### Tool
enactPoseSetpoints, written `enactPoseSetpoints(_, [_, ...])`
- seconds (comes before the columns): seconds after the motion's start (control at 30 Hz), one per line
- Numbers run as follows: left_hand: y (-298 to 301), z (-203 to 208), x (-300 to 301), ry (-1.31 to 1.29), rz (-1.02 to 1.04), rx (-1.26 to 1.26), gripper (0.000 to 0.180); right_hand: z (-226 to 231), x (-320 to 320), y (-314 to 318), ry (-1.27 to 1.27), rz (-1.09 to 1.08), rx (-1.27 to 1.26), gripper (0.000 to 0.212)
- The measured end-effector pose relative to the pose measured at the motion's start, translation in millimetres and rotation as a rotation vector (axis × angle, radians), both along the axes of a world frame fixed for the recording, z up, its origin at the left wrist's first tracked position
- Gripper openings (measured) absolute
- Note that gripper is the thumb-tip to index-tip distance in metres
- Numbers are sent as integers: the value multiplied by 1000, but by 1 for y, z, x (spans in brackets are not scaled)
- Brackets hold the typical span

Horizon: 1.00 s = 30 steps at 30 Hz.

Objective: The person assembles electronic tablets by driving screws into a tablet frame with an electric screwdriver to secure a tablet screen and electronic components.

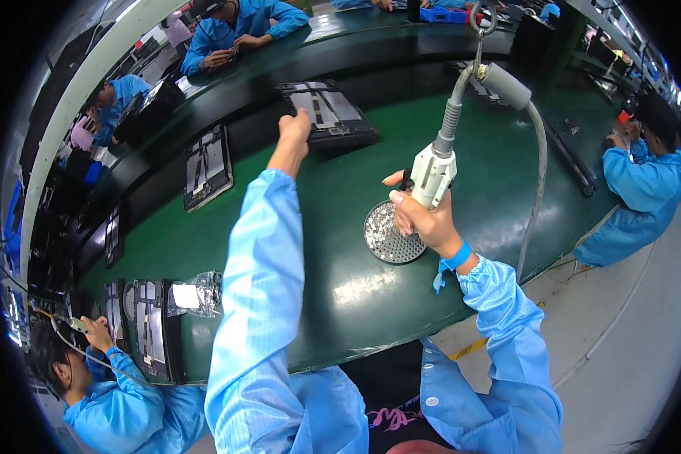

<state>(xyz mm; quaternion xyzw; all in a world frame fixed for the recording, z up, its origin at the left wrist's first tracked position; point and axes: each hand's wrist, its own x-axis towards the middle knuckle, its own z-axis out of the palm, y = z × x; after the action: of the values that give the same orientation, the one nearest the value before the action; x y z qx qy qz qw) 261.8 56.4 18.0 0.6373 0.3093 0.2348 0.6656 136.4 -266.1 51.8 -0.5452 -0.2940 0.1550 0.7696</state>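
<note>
My left hand [293, 135] reaches far across the green bench. Its fingers are closed on the near left edge of an opened tablet [340, 112], whose inside shows silver battery panels and dark strips. My right hand [430, 221] is wrapped round a white electric screwdriver [434, 175], which hangs upright from a hook by a grey cable. The screwdriver's tip is hidden behind my fingers. Just below that hand sits a round perforated dish [401, 252] with many small silvery pieces in it, probably screws. A blue band circles my right wrist.
Another opened tablet [209, 168] lies left of my left arm. Nearer left are more opened tablets [153, 321] and a clear plastic bag [197, 293]. The grey cable [539, 166] loops down at the right. People in blue work at lower left [129, 401], right [639, 181] and across the bench.
</note>
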Motion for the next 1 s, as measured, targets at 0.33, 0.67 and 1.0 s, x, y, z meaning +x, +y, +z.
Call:
enactPoseSetpoints(0.33, [-34, 42, -257, 96, -148, -30, 43, 2, 5, -7, -43, -75, 11, 25])
enactPoseSetpoints(0.67, [-102, -2, -388, 301, -130, 492, 61, -6, -3, 2, -7, -40, 86, 25])
enactPoseSetpoints(1.0, [-149, 5, -403, 460, -128, 563, 60, -12, 4, 0, -51, -7, 102, 31])
